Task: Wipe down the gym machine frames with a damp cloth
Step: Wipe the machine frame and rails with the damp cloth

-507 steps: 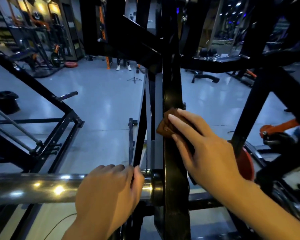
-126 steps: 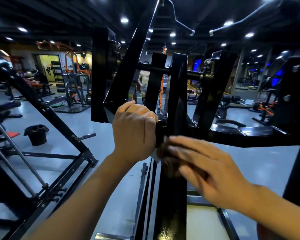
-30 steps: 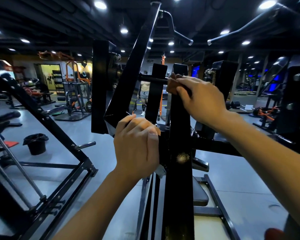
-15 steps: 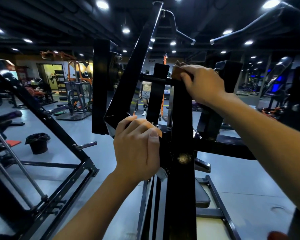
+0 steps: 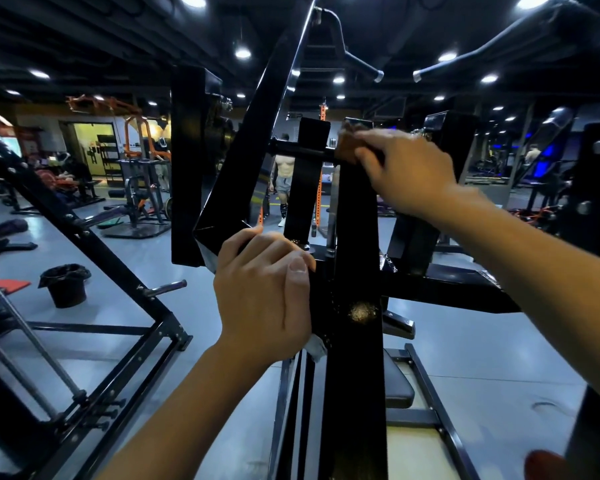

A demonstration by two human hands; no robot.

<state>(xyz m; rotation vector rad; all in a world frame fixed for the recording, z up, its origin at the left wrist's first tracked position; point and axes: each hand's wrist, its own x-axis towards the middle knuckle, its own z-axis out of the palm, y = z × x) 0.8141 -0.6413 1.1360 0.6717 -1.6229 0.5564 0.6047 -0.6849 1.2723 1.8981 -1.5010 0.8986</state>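
Pressing the brown cloth (image 5: 347, 147) against the top of the black upright post (image 5: 355, 258) of the frame, I am curling my right hand (image 5: 404, 171) around it, fingers bunching the fabric. My left hand (image 5: 262, 296) is gripping a lower frame member beside the post, steadying me. I am judging the cloth soft, light and limp, best held wadded in the palm; the painted steel is looking rigid and smooth, probably slick once damp.
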